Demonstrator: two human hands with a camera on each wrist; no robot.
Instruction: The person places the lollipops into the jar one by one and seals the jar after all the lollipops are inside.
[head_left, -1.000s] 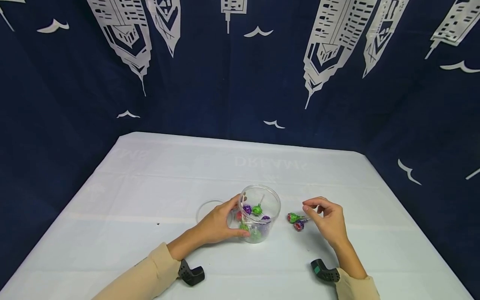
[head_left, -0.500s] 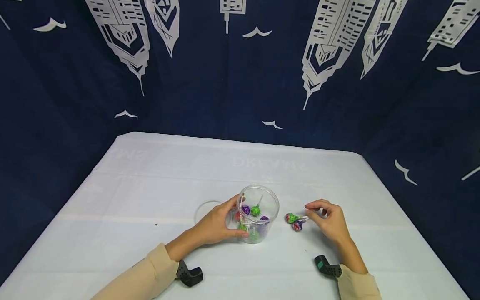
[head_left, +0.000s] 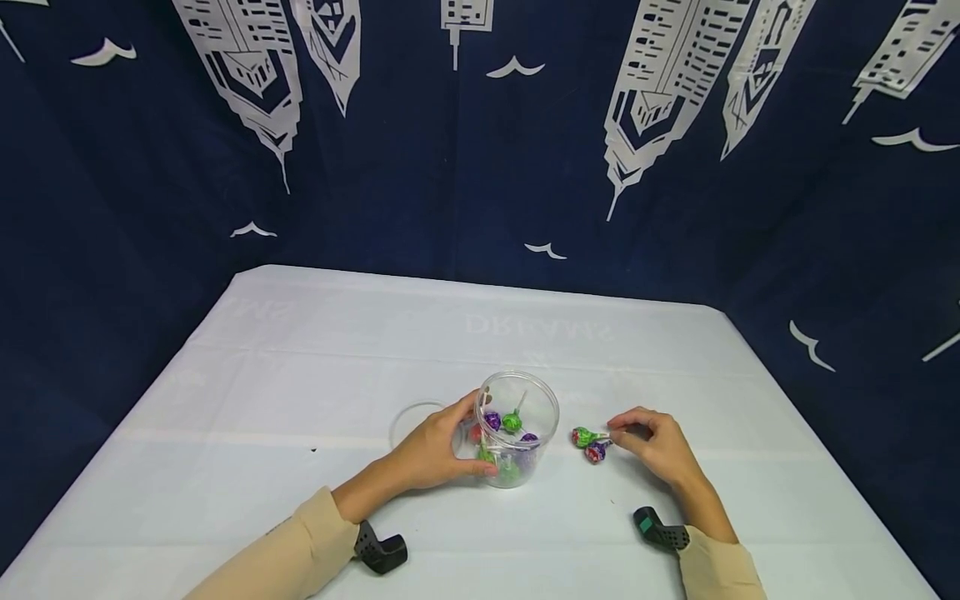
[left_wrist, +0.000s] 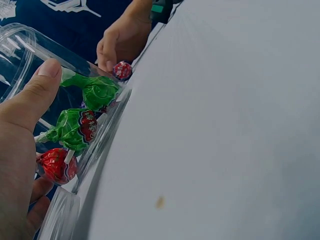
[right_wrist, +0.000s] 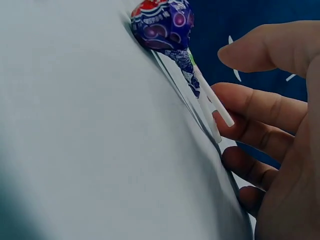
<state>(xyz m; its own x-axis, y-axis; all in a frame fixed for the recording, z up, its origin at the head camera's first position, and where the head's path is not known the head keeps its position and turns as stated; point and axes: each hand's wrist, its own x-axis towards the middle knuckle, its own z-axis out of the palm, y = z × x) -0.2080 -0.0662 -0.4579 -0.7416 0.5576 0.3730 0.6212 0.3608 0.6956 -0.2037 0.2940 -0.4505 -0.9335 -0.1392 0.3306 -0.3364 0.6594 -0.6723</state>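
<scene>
Left hand [head_left: 429, 451] grips a clear round plastic jar [head_left: 542, 397] of wrapped lollipops [head_left: 512, 422]; to its right lie a green ball-shaped lollipop [head_left: 582, 437] and a purple one [head_left: 596, 452], white sticks [right_wrist: 220, 110] at the right hand [head_left: 660, 448], thumb parted, holding nothing.

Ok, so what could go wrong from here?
The sticks of the green lollipop and the purple lollipop lie close together, so the right hand might catch both or nudge one away. The jar has no lid on and the left hand grips it from one side, so a bump could perhaps tip it and spill the lollipops inside.
</scene>
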